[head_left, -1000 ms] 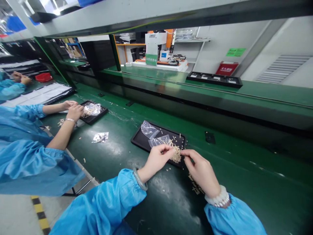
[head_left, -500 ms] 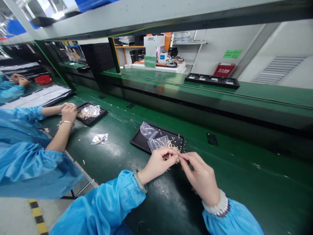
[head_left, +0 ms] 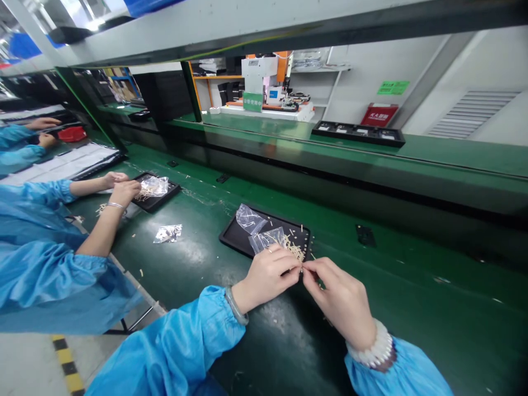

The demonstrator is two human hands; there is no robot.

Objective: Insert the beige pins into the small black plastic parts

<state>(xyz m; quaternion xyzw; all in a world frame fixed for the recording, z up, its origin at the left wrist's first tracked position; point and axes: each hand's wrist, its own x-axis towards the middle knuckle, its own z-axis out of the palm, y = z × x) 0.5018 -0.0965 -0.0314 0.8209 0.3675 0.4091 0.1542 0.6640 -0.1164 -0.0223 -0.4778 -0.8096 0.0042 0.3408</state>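
Observation:
My left hand (head_left: 272,275) and my right hand (head_left: 336,294) meet fingertip to fingertip at the near right corner of a black tray (head_left: 237,237). Both are closed in a pinch, and whatever lies between the fingertips is too small to name. Just behind my fingers, a heap of small pale strips (head_left: 293,250) lies in the tray. A clear plastic bag (head_left: 264,240) rests against the heap, with a second clear bag (head_left: 249,219) farther back in the tray. Tiny pale pieces line the tray's right rim.
At left, a co-worker's hands (head_left: 124,190) work over another black tray (head_left: 154,203) with strips and a bag. A small clear packet (head_left: 168,234) lies between the trays. Flat black parts (head_left: 365,235) sit on the green bench (head_left: 412,308). A ledge (head_left: 264,129) runs behind.
My hands stay pinched together and have dropped slightly toward me; the left fingers have curled more. The co-worker's near hand has moved right, over their tray.

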